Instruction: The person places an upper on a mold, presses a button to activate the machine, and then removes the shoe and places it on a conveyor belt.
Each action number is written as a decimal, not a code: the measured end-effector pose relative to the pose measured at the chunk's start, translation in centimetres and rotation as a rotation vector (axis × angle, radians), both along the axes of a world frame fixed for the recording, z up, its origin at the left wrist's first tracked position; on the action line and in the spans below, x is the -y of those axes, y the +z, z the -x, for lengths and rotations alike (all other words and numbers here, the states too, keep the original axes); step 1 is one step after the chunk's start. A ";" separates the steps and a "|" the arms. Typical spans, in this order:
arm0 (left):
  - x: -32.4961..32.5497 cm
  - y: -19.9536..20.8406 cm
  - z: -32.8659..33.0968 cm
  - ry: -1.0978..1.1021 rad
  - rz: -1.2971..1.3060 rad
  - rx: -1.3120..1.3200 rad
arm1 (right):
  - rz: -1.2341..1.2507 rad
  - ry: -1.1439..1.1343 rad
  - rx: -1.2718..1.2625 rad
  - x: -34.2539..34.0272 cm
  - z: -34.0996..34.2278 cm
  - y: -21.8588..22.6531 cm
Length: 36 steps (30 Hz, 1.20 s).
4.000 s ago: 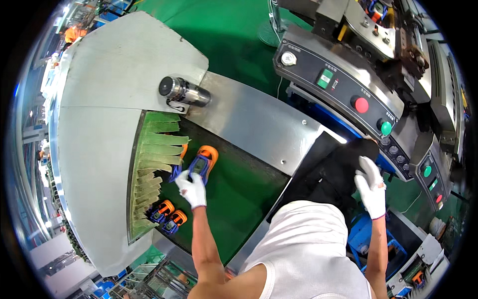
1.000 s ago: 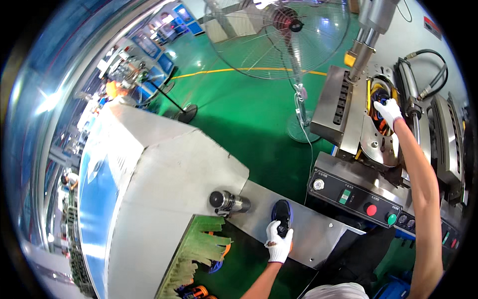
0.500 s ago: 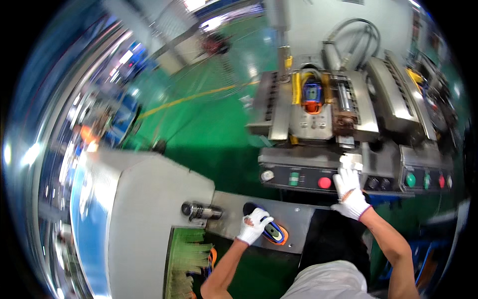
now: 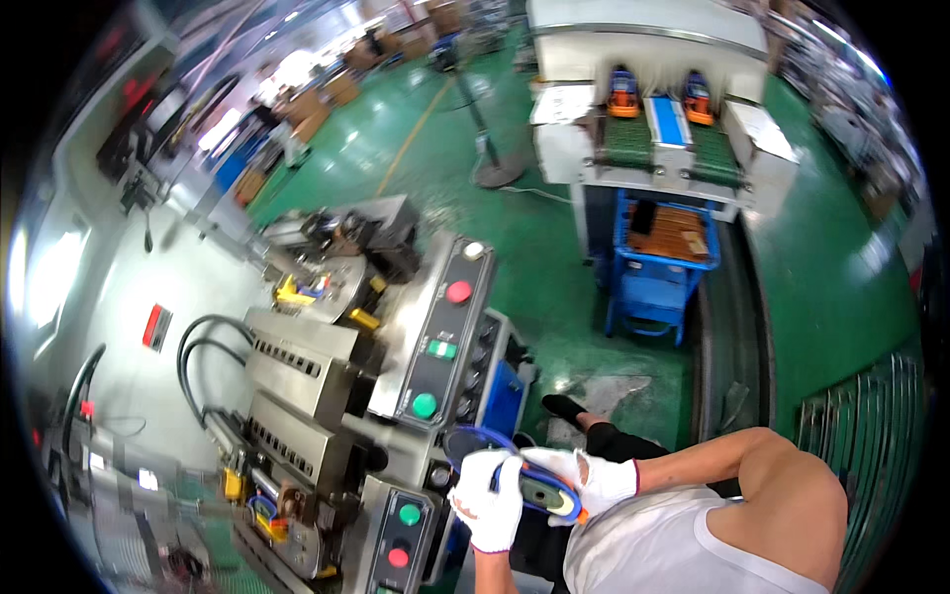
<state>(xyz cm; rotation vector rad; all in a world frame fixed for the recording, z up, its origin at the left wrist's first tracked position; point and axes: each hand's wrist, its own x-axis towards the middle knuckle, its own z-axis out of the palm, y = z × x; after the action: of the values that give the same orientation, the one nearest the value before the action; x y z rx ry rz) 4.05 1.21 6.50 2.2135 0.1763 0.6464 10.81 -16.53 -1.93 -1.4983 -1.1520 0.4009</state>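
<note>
Both gloved hands grip a blue and orange shoe [image 4: 539, 487] close to the body: left hand [image 4: 490, 500] fingers wrapped round it, right hand [image 4: 599, 482] fingers closed on its other end. Beyond, a blue crate [image 4: 655, 259] holds brown flat pieces beneath the conveyor machine [image 4: 653, 119], which carries two more shoes [image 4: 623, 94].

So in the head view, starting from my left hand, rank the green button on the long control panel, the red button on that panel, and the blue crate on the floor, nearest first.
1. Green button, just up and left of the left hand, on the long control panel.
2. Red button, higher up the same panel.
3. Blue crate, farthest, up and to the right on the green floor.
</note>
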 end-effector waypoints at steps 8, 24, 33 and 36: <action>9.9 7.5 -12.5 -0.679 -0.185 0.254 | -0.500 -0.847 -0.258 9.2 -15.3 1.6; 4.4 -13.5 2.2 0.018 0.379 -0.500 | 0.727 -1.475 0.310 21.9 -62.4 0.2; 1.5 -15.5 23.3 1.021 0.103 -0.450 | 0.164 -1.121 -0.232 10.1 -40.4 -8.1; 7.7 -19.2 37.5 1.519 0.298 -0.606 | 0.353 -0.585 -0.375 3.6 -28.4 -16.1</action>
<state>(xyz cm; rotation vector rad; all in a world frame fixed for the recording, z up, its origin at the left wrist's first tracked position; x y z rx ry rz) -33.47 -6.54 -12.67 1.5664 2.1871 0.5578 39.26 -20.16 -18.05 -1.8822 -0.3277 0.4649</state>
